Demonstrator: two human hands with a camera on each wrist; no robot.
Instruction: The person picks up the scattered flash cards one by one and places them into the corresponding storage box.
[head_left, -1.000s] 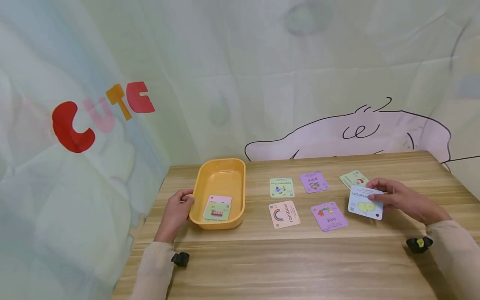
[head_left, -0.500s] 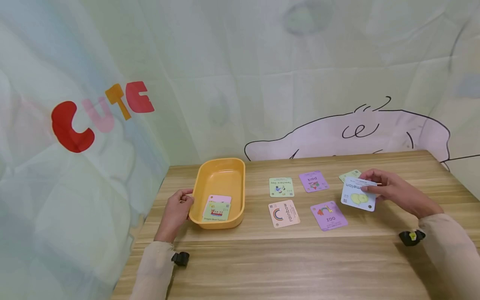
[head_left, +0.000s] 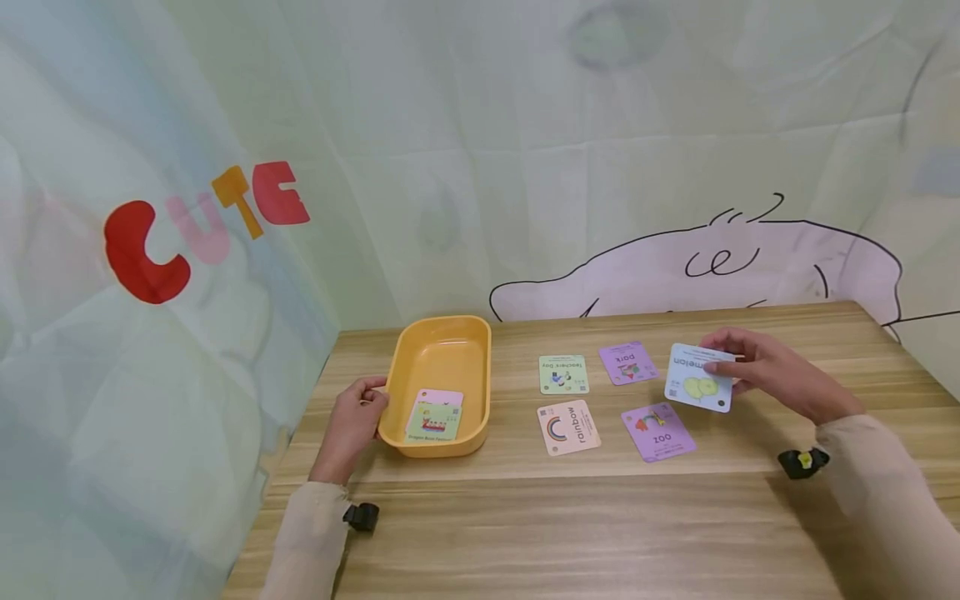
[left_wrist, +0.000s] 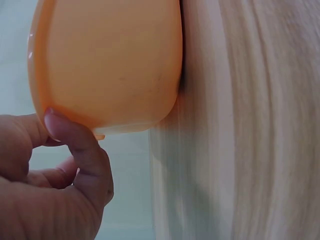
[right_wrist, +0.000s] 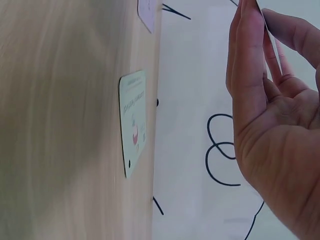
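Observation:
My left hand (head_left: 354, 429) pinches the left rim of a yellow tray (head_left: 484, 367), thumb against the outer wall in the left wrist view. In the tray lie a pink card (head_left: 441, 397) and a green Dragon Boat Festival card (head_left: 433, 422), overlapping. My right hand (head_left: 776, 371) holds a light blue melon card (head_left: 700, 379) between thumb and fingers, raised above the table. Below it a pale green card (right_wrist: 133, 120) lies on the wood in the right wrist view; the melon card and hand cover it in the head view.
On the table lie a Teachers' Day card (head_left: 564, 375), a purple park card (head_left: 628, 363), a rainbow card (head_left: 568, 428) and a purple zoo card (head_left: 657, 432). A printed cloth (head_left: 450, 208) hangs behind the table (head_left: 570, 533).
My right hand has moved left and slightly away from me with the melon card, which now covers the green card in the head view. The left hand and tray have stayed still.

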